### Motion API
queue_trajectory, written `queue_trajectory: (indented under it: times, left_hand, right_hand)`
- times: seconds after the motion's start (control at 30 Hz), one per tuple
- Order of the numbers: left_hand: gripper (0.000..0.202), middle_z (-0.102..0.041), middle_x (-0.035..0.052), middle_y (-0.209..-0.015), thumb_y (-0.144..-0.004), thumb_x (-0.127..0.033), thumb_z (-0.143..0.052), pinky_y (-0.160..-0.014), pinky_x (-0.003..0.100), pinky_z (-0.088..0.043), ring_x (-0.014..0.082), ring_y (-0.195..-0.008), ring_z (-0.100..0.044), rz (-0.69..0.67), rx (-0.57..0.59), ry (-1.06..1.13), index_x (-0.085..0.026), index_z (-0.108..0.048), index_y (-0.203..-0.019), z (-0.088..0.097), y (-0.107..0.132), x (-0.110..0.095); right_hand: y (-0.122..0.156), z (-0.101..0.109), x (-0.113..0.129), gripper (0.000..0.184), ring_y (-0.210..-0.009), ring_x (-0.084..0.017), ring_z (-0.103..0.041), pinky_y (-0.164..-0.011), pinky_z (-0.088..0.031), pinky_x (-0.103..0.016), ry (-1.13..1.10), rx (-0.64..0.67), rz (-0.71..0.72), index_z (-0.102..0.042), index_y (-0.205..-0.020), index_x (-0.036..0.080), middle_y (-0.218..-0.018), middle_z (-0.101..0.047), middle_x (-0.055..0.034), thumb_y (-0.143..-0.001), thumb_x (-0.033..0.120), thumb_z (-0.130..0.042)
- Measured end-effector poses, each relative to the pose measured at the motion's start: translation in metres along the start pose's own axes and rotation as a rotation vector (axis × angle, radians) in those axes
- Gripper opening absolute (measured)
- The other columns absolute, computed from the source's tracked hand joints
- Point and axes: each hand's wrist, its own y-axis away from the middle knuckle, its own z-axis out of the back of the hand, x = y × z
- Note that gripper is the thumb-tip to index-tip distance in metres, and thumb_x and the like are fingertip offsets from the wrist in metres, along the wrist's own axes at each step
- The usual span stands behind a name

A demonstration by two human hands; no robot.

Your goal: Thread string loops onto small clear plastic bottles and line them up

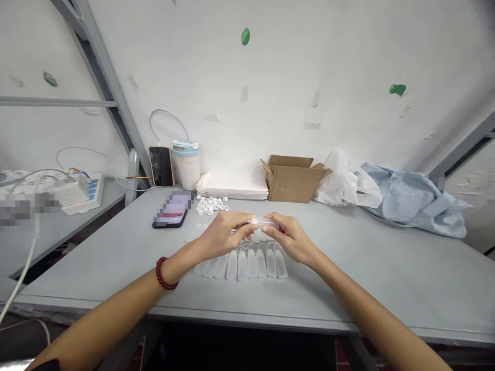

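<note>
Both hands meet above the grey table (348, 288), holding one small clear plastic bottle (265, 222) sideways between them. My left hand (224, 234), with a red bead bracelet on its wrist, pinches the bottle's left end, where its cap or tip is. My right hand (292, 238) is closed around the bottle's body. Just beneath the hands lies a row of several similar clear bottles (247, 264), side by side. A small heap of white caps (211, 204) sits behind the left hand.
A phone (172, 210) lies flat at the left, and another phone (161, 166) leans on the wall beside a white lidded container (186, 164). Stacked white sheets (232, 187), an open cardboard box (292, 178), a plastic bag (348, 180) and blue cloth (413, 201) line the back.
</note>
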Motion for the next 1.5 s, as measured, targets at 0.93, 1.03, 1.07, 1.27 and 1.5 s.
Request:
queue_trajectory:
  times: [0.93,1.03,1.07,1.27,1.5]
  left_hand:
    - [0.023,-0.069,0.0091,-0.091,-0.078,-0.023,-0.05,-0.081,0.032,-0.042,0.0239,-0.089,-0.059,0.247,0.038,-0.602,-0.016,-0.069,-0.089,0.043,-0.005,0.098]
    - [0.026,-0.069,0.0089,-0.093,-0.077,-0.021,-0.048,-0.086,0.034,-0.041,0.0251,-0.095,-0.058,0.245,0.074,-0.645,-0.015,-0.069,-0.092,0.043,-0.005,0.098]
    - [0.027,-0.069,0.0087,-0.093,-0.078,-0.02,-0.046,-0.086,0.034,-0.042,0.0251,-0.095,-0.058,0.251,0.078,-0.657,-0.015,-0.069,-0.091,0.045,-0.005,0.097]
    - [0.026,-0.071,0.0063,-0.085,-0.075,-0.023,-0.046,-0.073,0.029,-0.044,0.0229,-0.081,-0.062,0.375,0.139,-0.692,-0.018,-0.07,-0.081,0.062,-0.003,0.093]
    - [0.026,-0.071,0.0064,-0.088,-0.073,-0.022,-0.047,-0.073,0.027,-0.044,0.0226,-0.085,-0.063,0.501,0.112,-0.767,-0.017,-0.07,-0.084,0.081,0.0,0.098]
  right_hand:
    - [-0.018,0.063,-0.119,0.03,-0.076,-0.025,-0.056,-0.063,-0.038,-0.031,0.746,-0.233,-0.238,-0.059,-0.105,0.011,-0.088,-0.062,-0.0145,-0.087,0.021,-0.038]
    - [-0.02,0.063,-0.134,0.028,-0.078,-0.024,-0.057,-0.066,-0.039,-0.03,0.761,-0.191,-0.27,-0.061,-0.101,0.011,-0.086,-0.063,-0.0141,-0.086,0.018,-0.039]
    - [-0.02,0.063,-0.139,0.028,-0.079,-0.024,-0.057,-0.068,-0.04,-0.03,0.759,-0.18,-0.272,-0.062,-0.101,0.011,-0.086,-0.064,-0.0141,-0.086,0.018,-0.039]
    - [-0.02,0.061,-0.156,0.032,-0.089,-0.026,-0.058,-0.078,-0.042,-0.034,0.738,-0.163,-0.278,-0.061,-0.107,0.008,-0.101,-0.066,-0.0172,-0.084,0.018,-0.042]
    - [-0.019,0.065,-0.153,0.029,-0.092,-0.028,-0.058,-0.082,-0.042,-0.038,0.705,-0.229,-0.244,-0.063,-0.101,0.01,-0.1,-0.065,-0.0171,-0.079,0.018,-0.047]
